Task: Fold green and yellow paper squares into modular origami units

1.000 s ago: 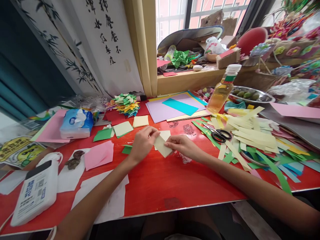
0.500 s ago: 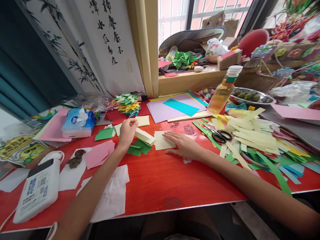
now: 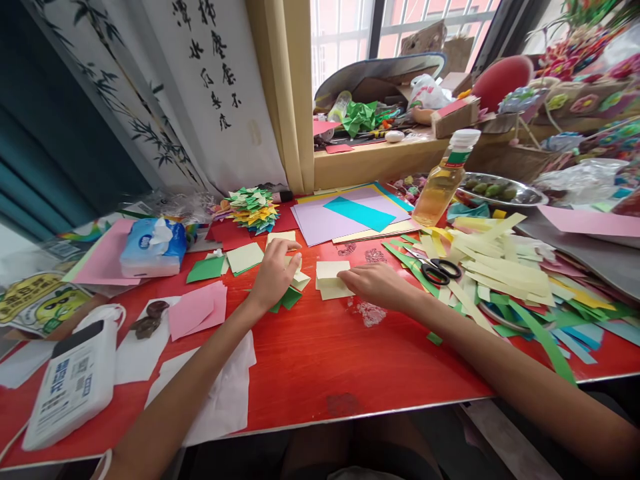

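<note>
My right hand (image 3: 379, 285) has its fingers pressed together on the right edge of a pale yellow paper square (image 3: 331, 269), whose upper part looks folded or overlapped over a lower part. To its left, my left hand (image 3: 275, 272) hovers with thumb and forefinger a little apart, nothing visible between them. Folded pale yellow pieces (image 3: 301, 280) lie just beyond that hand, partly hidden by it. Beneath them are green paper pieces (image 3: 287, 299). Farther left lie another pale yellow square (image 3: 245, 257) and a green piece (image 3: 206, 268).
Black-handled scissors (image 3: 441, 271) and a heap of paper strips (image 3: 505, 267) lie right. A bottle (image 3: 440, 183) stands behind them. Lilac sheets (image 3: 315, 223) lie at the back, beside a folded-paper stack (image 3: 254, 210). Pink squares (image 3: 197, 310), tissues (image 3: 154, 248) and a white device (image 3: 70, 387) are left.
My right hand has gone from lying flat on the pale yellow square to gripping its edge. My left hand has shifted right and lower, its thumb and forefinger now apart. The view has shifted slightly.
</note>
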A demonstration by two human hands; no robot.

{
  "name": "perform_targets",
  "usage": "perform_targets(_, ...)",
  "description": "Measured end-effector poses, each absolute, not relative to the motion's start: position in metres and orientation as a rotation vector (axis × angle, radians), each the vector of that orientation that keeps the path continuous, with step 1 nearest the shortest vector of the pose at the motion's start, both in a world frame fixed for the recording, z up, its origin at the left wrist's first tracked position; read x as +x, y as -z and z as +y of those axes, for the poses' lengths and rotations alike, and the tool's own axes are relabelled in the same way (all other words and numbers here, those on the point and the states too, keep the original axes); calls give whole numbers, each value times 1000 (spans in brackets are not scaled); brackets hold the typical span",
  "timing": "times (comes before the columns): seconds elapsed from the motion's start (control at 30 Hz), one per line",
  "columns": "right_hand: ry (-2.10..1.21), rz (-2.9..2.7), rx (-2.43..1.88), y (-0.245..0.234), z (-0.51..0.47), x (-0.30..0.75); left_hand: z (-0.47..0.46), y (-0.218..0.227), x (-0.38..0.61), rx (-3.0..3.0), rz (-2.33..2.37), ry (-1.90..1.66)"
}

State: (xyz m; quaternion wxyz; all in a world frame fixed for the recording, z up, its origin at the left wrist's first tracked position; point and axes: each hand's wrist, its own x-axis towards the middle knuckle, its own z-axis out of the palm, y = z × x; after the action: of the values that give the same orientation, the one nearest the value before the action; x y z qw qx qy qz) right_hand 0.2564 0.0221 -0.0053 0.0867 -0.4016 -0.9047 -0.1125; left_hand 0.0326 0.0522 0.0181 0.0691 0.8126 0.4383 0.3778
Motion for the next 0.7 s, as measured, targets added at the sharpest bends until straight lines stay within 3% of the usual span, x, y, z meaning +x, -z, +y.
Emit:
perform_targets(0.3,50,-2286,-1105,-12,6,252,33,-14,40,3085,979,-980)
perform_targets(0.4,-380,-1870,-1170,-19,5,248,27,-13,37,3093,1065,-1208)
perform_targets(0.57,-1550,-1396,-1040,-17,18,250,30,-13,31,3107,1015,-1362)
perform_targets(0.7,-1590,-1273,-939,-13,17,250,31,-14,37,3158,900,-1180)
